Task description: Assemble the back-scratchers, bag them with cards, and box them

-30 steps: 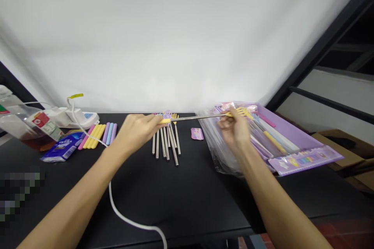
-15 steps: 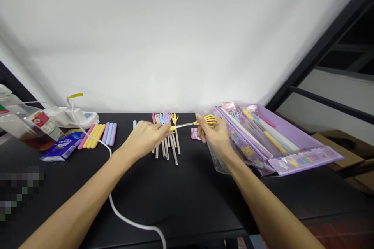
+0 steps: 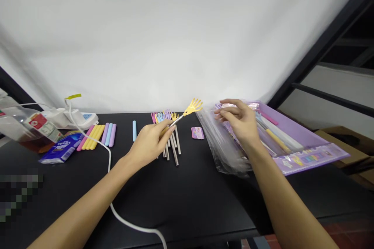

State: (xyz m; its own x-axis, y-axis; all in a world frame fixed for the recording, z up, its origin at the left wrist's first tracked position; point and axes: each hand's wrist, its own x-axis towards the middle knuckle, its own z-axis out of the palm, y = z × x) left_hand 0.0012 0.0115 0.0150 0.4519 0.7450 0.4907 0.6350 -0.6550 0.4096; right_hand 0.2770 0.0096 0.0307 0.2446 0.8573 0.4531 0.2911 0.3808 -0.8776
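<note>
My left hand (image 3: pixel 150 138) is closed round the handle of a yellow back scratcher (image 3: pixel 193 107), whose hand-shaped head points up and to the right. Fingers apart and holding nothing, my right hand (image 3: pixel 239 120) hovers over the near left side of a purple display box (image 3: pixel 295 130). Beneath it lie clear plastic bags (image 3: pixel 226 149). Behind my left hand several back scratcher rods (image 3: pixel 174 151) with pink, blue, purple and yellow heads lie side by side. A small pink-purple card (image 3: pixel 197 132) rests between my hands.
Pink, yellow, blue and purple handle tubes (image 3: pixel 96 137) lie at left, with one blue tube (image 3: pixel 134 130) apart. A white cable (image 3: pixel 128 223) crosses the black table. Further left are a blue packet (image 3: pixel 62 148), a power strip (image 3: pixel 87 120) and a bottle (image 3: pixel 37 130).
My right hand has let go of the yellow scratcher head and moved right, over the bags. The scratcher, still in my left hand, now tilts upward.
</note>
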